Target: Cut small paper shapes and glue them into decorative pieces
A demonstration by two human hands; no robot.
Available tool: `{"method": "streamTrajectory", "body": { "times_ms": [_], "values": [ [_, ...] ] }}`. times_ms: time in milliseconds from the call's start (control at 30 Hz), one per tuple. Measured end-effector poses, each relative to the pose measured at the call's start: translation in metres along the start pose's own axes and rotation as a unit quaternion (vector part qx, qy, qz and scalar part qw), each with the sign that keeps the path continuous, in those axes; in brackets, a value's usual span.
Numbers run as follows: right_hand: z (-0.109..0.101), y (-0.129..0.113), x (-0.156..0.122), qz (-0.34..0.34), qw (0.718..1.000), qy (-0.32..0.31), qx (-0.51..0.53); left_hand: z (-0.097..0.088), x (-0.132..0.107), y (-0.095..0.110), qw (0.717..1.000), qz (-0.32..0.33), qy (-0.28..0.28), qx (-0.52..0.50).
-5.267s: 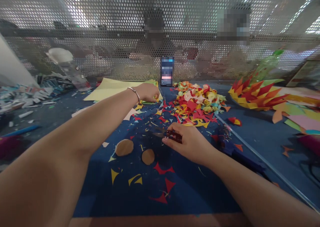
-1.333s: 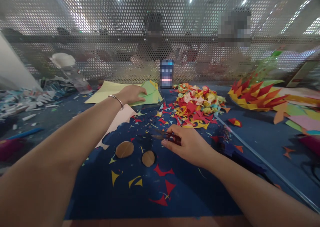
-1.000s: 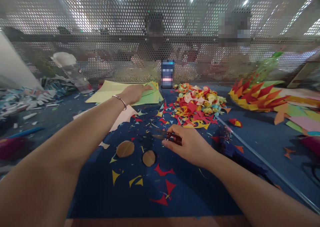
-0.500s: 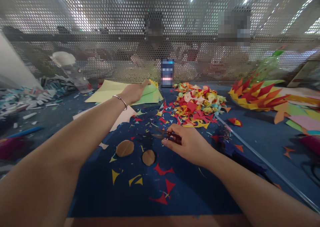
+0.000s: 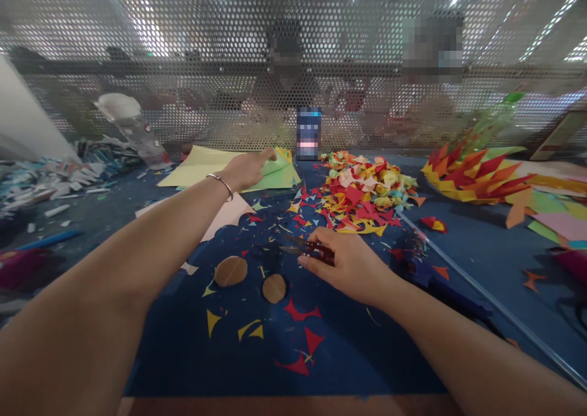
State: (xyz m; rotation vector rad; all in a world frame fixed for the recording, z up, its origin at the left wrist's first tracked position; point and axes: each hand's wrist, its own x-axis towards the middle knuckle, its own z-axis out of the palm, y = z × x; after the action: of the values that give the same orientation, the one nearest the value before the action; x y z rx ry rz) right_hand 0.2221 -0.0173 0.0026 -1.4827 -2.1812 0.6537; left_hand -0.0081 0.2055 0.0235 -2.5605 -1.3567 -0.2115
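Two bare grips were out over the table [image 5: 380,358], each differently occupied. Right grip [image 5: 340,256]: closed around the dark red handles of small scissors [image 5: 323,254], held low above the blue surface. Blades slightly parted, tips pointing left; long axis ran roughly side to side. Left grip [image 5: 247,169]: reached farther out, fingers extended at the green paper [image 5: 277,177]. Could not tell whether they pinched the sheet or only rested on it.

Relation that mattered: the green paper lay ahead of the scissors and a little left, well apart from the blade tips. The left grip was clearly the nearer, right at the sheet; the blades pointed across, not toward it.

Farther out: pale yellow paper [image 5: 190,164] spread left of the green, its overlap partly hidden by the hand. A pale pink sheet [image 5: 224,218] with a scalloped edge lay on the near side, partly behind the left forearm. A larger cardboard round [image 5: 231,271] and a smaller cardboard round [image 5: 274,288] lay left of the right grip, nearer the wearer. A heap of coloured scraps [image 5: 360,186] sat beyond that grip; a phone [image 5: 309,136] stood upright past it.
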Motion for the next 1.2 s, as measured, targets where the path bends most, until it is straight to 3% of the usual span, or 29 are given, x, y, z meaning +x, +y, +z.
{"method": "streamTrajectory", "body": {
  "times_ms": [300,500,600,767,933,1067,1167,1200],
  "values": [
    [0.001,-0.001,0.000,-0.001,1.000,-0.001,-0.007,-0.008,0.001,0.005,0.999,0.012,0.044,-0.013],
    [0.001,-0.002,0.000,0.005,1.000,-0.002,-0.011,-0.038,0.020,0.001,0.982,0.025,0.167,-0.081],
    [0.001,-0.003,0.000,0.010,1.000,0.000,-0.008,-0.054,0.031,-0.003,0.965,-0.013,0.228,-0.126],
    [0.000,-0.004,0.000,0.002,1.000,0.007,0.008,-0.074,0.044,-0.019,0.940,-0.099,0.282,-0.164],
    [0.000,-0.003,-0.002,0.003,1.000,0.010,0.009,-0.090,0.051,-0.030,0.899,-0.150,0.362,-0.195],
    [0.000,-0.003,-0.002,0.002,0.999,0.024,0.021,-0.107,0.032,-0.011,0.866,-0.111,0.443,-0.202],
    [-0.002,-0.003,-0.002,-0.003,0.995,0.071,0.065,-0.111,0.001,0.019,0.816,-0.013,0.549,-0.181],
    [-0.003,-0.003,-0.003,-0.007,0.991,0.100,0.092,-0.109,-0.011,0.030,0.817,0.010,0.551,-0.173]
  ]
}}
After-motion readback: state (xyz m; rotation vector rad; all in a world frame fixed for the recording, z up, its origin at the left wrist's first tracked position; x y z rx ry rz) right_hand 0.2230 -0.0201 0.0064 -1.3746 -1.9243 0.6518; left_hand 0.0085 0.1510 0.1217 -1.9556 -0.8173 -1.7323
